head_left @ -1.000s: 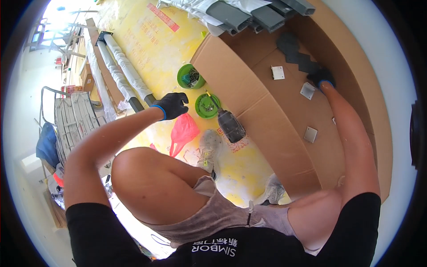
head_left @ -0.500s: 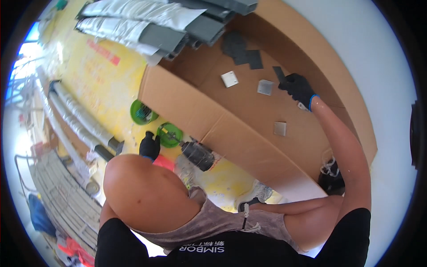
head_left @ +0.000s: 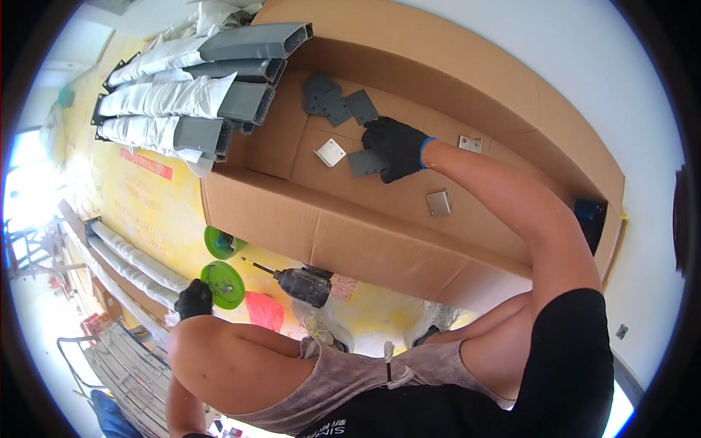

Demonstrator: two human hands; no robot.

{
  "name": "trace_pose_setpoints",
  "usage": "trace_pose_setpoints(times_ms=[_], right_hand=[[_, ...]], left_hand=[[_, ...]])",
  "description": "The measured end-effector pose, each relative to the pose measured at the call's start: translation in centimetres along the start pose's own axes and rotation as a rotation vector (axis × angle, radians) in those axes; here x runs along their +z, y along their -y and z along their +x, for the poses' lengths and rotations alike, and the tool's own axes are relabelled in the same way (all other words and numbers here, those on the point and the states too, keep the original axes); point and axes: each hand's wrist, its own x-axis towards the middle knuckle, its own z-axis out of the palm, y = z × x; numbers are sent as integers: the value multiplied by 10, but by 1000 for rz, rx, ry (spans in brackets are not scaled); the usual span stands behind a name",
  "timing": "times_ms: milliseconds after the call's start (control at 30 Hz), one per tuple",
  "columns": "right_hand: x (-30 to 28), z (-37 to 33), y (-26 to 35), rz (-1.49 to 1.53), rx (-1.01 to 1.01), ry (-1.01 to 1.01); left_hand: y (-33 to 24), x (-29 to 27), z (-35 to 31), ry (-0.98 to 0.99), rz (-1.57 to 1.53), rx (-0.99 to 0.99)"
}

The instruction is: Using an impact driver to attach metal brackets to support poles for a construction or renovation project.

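— Plates first: how should that dark grey plate (head_left: 363, 162) in the open cardboard box (head_left: 314, 230) be picked up?

— By sliding fingertips under one edge; it lies flat on the box floor, so a thin plate likely needs tipping before pinching.

— Is the right hand (head_left: 395, 148) gripping it?

— Gloved, arm stretched far forward, palm down over the plate; whether the fingers have closed on it, I cannot tell.

— And the left hand (head_left: 193, 298)?

— Low by the knee, touching the green disc (head_left: 223, 285) near the drill (head_left: 303, 284); grasp unclear.
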Motion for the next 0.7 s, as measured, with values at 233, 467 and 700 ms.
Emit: trace_pose_setpoints(times_ms=[233, 467, 700], right_hand=[[22, 88, 50, 172, -98, -31], [52, 64, 23, -2, -16, 201], [-6, -103, -49, -40, 195, 458]], left_hand=[[-62, -123, 36, 10, -4, 66], [-154, -138, 79, 75, -47, 218], [-239, -102, 125, 175, -54, 450]])
